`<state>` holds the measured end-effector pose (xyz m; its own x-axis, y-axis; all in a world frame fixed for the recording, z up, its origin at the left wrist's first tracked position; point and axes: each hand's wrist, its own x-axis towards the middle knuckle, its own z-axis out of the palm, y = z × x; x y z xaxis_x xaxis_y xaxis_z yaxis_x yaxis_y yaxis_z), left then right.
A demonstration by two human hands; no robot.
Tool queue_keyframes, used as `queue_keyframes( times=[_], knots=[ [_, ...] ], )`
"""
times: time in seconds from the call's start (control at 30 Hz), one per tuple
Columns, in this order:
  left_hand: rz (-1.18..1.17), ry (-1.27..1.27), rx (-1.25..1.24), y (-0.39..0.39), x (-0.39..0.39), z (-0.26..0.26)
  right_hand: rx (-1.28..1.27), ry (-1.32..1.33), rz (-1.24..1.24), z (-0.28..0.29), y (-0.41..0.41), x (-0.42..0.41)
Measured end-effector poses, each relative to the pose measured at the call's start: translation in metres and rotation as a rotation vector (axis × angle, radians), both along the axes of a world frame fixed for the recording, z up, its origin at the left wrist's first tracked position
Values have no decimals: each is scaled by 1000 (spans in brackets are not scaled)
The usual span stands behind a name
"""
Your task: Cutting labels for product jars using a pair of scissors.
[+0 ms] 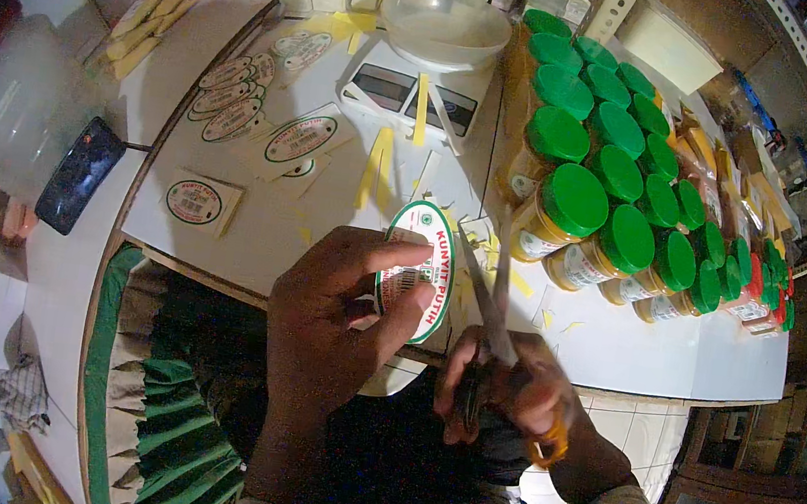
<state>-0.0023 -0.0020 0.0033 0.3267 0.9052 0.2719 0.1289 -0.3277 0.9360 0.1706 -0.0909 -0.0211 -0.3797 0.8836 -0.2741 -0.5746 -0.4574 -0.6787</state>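
Note:
Between the thumb and fingers of my left hand (345,298) is an oval paper label (423,217), white with a green border and red lettering. My right hand (507,393) grips a pair of scissors (497,316) with an orange handle. Their blades stand apart and point up and away from me, just right of the label, not visibly touching it. Yellow and white paper scraps (481,239) lie on the white table (611,345) beyond the blades.
Rows of jars with green lids (576,201) fill the right side. Cut oval labels (231,117) and a label stack (194,201) lie left. A weighing scale (415,95) with a clear bowl (445,23) stands behind. A dark phone (80,174) rests on the left surface.

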Motion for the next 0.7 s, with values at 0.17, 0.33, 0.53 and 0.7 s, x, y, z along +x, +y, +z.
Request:
queue_keyframes(
  times=[0.17, 0.33, 0.53, 0.7],
  knots=[
    [-21, -45, 61, 4, -1, -9, 58, -13, 227, -3, 7, 7],
    [-118, -141, 78, 5, 8, -10, 181, -204, 162, 0, 7, -3],
    [17, -158, 104, 11, 15, -19, 252, -170, 146, 4, -5, 1],
    [165, -398, -10, 5, 16, -19, 68, -269, 62, 17, -8, -9]
  ],
)
